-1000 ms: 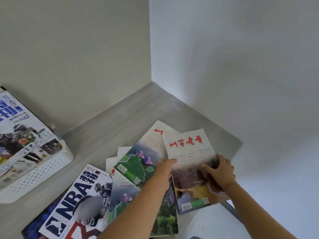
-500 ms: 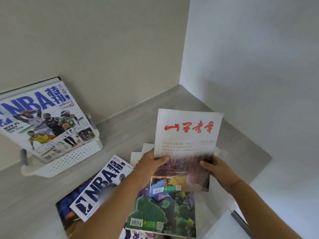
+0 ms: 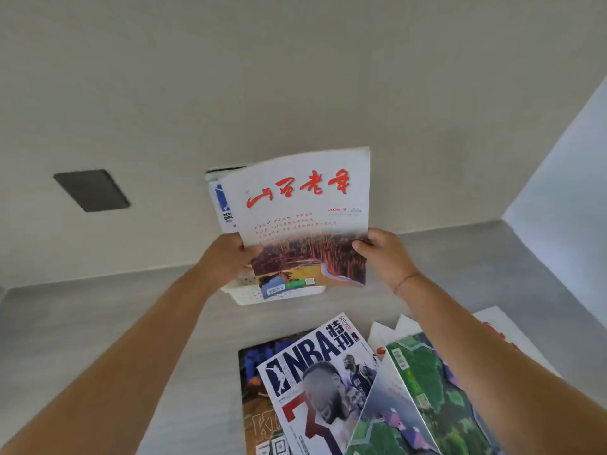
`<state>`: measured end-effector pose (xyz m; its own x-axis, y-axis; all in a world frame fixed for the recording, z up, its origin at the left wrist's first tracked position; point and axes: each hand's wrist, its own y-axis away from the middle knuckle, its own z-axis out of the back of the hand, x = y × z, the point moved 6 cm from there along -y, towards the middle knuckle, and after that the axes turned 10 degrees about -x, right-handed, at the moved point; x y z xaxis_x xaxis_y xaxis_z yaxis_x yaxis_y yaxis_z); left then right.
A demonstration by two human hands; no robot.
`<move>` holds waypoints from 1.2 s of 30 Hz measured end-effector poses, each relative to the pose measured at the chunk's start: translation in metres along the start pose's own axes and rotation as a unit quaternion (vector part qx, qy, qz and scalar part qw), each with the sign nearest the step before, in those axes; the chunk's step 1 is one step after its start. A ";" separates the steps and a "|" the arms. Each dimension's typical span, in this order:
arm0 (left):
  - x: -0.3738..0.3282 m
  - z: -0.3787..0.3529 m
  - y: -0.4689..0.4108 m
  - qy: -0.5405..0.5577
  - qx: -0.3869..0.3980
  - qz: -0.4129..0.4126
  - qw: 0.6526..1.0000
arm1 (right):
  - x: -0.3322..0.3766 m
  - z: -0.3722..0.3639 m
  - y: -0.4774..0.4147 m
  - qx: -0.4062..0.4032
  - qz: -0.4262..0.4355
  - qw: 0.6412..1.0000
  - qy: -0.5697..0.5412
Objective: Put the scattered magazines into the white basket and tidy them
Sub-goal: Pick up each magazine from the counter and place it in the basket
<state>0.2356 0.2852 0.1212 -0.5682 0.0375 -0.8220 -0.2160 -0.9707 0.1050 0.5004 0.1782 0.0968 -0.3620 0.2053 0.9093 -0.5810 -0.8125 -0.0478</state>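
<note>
We hold the red-titled magazine point(image 3: 302, 205) upright just above the white basket point(image 3: 262, 295), left hand point(image 3: 226, 257) and right hand point(image 3: 387, 257) with fingers clamped on its lower side edges. Thin and floppy, we judge; gripping both edges should stop it bowing.

2 walls meet at a corner on the right: a beige wall point(image 3: 295, 77) ahead and a paler bluish-white wall point(image 3: 565, 178). A dark grey rectangular panel point(image 3: 92, 190) sits flat on the beige wall, at left. Below lies a grey wood-grain surface point(image 3: 98, 310).
</note>
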 end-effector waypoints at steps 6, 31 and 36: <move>0.004 0.066 -0.047 0.063 -0.187 -0.008 0.980 | 0.053 -0.055 -0.049 -0.018 0.054 0.998 0.022; 0.095 0.022 -0.077 0.109 -0.269 0.066 0.955 | -0.013 -0.101 -0.076 -0.141 -0.011 0.980 0.140; 0.093 0.021 -0.073 0.102 -0.281 0.046 0.953 | -0.009 -0.104 -0.078 -0.139 0.007 0.977 0.161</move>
<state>0.1819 0.3643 0.0492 -0.3858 -0.0459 -0.9215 0.3201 -0.9434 -0.0870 0.4730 0.2967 0.0491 -0.5558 0.3926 0.7328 -0.7337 -0.6461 -0.2103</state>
